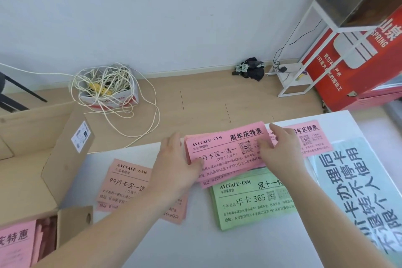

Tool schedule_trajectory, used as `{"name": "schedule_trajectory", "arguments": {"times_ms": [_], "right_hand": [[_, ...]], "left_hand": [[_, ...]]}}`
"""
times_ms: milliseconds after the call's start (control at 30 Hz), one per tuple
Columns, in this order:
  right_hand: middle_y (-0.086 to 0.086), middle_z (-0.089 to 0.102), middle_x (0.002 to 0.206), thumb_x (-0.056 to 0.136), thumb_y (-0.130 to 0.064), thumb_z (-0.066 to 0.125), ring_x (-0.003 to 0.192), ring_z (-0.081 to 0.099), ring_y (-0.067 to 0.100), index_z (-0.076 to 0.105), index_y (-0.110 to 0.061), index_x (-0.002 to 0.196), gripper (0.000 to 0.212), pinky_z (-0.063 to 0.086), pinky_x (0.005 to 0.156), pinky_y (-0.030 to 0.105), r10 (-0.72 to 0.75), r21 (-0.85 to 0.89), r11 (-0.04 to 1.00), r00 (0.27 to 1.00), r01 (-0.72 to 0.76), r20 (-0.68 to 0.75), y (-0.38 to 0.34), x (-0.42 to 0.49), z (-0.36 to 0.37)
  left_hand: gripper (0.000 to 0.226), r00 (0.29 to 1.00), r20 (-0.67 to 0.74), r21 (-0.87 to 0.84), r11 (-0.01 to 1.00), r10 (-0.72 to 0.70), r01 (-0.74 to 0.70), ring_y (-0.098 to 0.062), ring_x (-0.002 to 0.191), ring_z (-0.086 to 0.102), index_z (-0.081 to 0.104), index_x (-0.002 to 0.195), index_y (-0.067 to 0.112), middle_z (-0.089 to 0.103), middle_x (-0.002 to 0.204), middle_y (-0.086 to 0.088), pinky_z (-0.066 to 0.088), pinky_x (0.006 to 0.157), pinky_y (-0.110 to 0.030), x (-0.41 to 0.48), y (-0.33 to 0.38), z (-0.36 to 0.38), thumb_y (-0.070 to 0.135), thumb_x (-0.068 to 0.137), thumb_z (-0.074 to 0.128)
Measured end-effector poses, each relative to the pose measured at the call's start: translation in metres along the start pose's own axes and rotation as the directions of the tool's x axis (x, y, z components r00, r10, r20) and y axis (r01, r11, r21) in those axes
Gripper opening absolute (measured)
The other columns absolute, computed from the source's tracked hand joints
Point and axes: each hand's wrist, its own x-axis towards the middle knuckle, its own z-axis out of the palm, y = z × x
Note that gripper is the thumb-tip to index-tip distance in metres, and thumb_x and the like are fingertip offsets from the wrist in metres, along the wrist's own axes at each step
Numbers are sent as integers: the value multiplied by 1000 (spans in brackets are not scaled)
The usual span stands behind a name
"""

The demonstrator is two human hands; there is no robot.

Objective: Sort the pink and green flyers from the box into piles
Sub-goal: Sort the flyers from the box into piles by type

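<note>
Both hands are on one bundle. The left hand (174, 163) grips the left end of a stack of pink flyers (226, 150), with its thumb on the top sheet and its fingers curled round the edge. The right hand (280, 148) pinches the right end, thumb pressed on the printed face.

The stack sits between them over the far part of the white table (217, 250). Its near edge overlaps the far edge of the green pile (250, 204), which lies flat on the table; I cannot tell whether the two touch. Partly under the left forearm, a pink pile (126, 185) lies slightly fanned. Just beyond the right hand, another pink flyer (313, 137) lies near the table's far edge. Right of the green pile is a pale sheet with large black characters (352, 191).

At the left stands the open cardboard box (54, 159), with more pink flyers (15, 243) inside it. On the floor beyond are a small carton (111, 98) full of tangled white cord (139, 128), a dark cloth (252, 67) by the wall, and a red cabinet (359, 61) on the right.
</note>
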Motion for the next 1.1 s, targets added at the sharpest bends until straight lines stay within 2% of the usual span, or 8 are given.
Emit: {"name": "schedule_trajectory", "arguments": {"times_ms": [100, 167, 233, 333, 633, 900, 1000, 1100], "right_hand": [[6, 67, 109, 100, -24, 55, 99, 61, 31, 62, -11, 119, 25, 50, 78, 42, -2, 26, 1000, 1000, 2, 2, 2, -5, 0], [0, 66, 89, 98, -25, 55, 83, 60, 27, 60, -16, 101, 11, 41, 62, 34, -5, 38, 999, 1000, 4, 25, 3, -8, 3], [-2, 68, 97, 99, -26, 54, 90, 62, 25, 62, -19, 113, 17, 41, 68, 33, 0, 66, 998, 999, -3, 41, 1, -11, 5], [0, 69, 116, 101, -25, 53, 101, 61, 23, 54, -20, 143, 42, 44, 84, 35, 18, 100, 995, 999, -22, 42, -2, -14, 6], [1, 64, 136, 101, -28, 56, 116, 60, 22, 43, -23, 153, 54, 50, 100, 43, 50, 125, 991, 997, -57, 60, -3, -17, 7], [5, 54, 146, 100, -27, 55, 129, 53, 28, 32, -17, 158, 63, 46, 96, 41, 5, 2, 1000, 999, -5, 35, -7, -32, 8], [4, 45, 155, 100, -27, 53, 140, 41, 29, 41, -17, 153, 55, 41, 111, 49, -138, -192, 973, 990, 130, -29, -30, -57, 11], [-6, 54, 148, 101, -28, 55, 137, 46, 20, 61, -23, 139, 39, 42, 110, 41, -352, -84, 933, 936, 350, -8, -74, -103, 31]], "left_hand": [[59, 993, 81, 5, 996, 91, -92, -11, 115, 61, 42, 132, 36, 59, 122, 20, 48, 82, -27, -9, -4, -2, 41, 85, 78], [92, 970, 197, 70, 985, 143, -160, -11, 122, 58, 23, 151, 36, 57, 135, 16, 52, 91, -31, -16, -4, 3, 43, 79, 80], [119, 958, 253, 215, 957, 136, -193, -17, 131, 52, -4, 163, 34, 42, 152, 5, 50, 102, -38, -16, -5, 9, 39, 78, 79], [120, 961, 243, 401, 888, 134, -225, -27, 121, 53, -11, 162, 29, 38, 146, -8, 52, 93, -41, -12, -1, 14, 34, 79, 76], [101, 974, 185, 382, 903, 132, -195, -32, 107, 62, 3, 160, 30, 49, 131, -9, 54, 85, -40, -5, 6, 20, 30, 84, 71], [119, 963, 241, 141, 977, 121, -158, -18, 138, 45, 7, 166, 29, 39, 154, 2, 39, 107, -26, -20, -5, 8, 31, 76, 84], [96, 955, 217, 47, 975, 200, -215, -13, 136, 47, 23, 162, 31, 44, 153, 8, 39, 106, -23, -44, -2, -15, 27, 84, 79], [63, 969, 168, -96, 982, 179, -164, 4, 115, 60, 47, 148, 37, 57, 140, 19, 52, 102, -30, -79, -11, -55, 31, 92, 74]]}}
